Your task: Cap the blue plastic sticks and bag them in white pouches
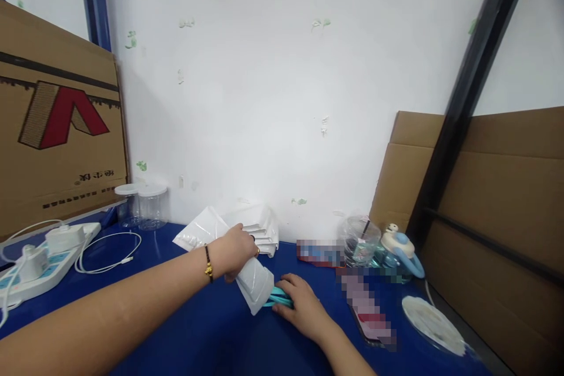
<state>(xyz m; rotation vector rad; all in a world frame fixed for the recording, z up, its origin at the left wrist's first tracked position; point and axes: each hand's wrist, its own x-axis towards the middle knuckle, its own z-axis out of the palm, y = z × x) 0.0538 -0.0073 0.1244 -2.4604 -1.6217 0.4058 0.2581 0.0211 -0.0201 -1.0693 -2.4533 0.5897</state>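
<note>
I have the left hand (240, 249) gripping a glossy white plastic pouch (258, 286) that slants down rightward. At its lower end, looped turquoise cord (278, 299) sits pinched in the right hand (306, 305).

Pink strip (368, 308) pixelated; teal bundle (278, 298) partly hidden by right hand (304, 305).
</note>
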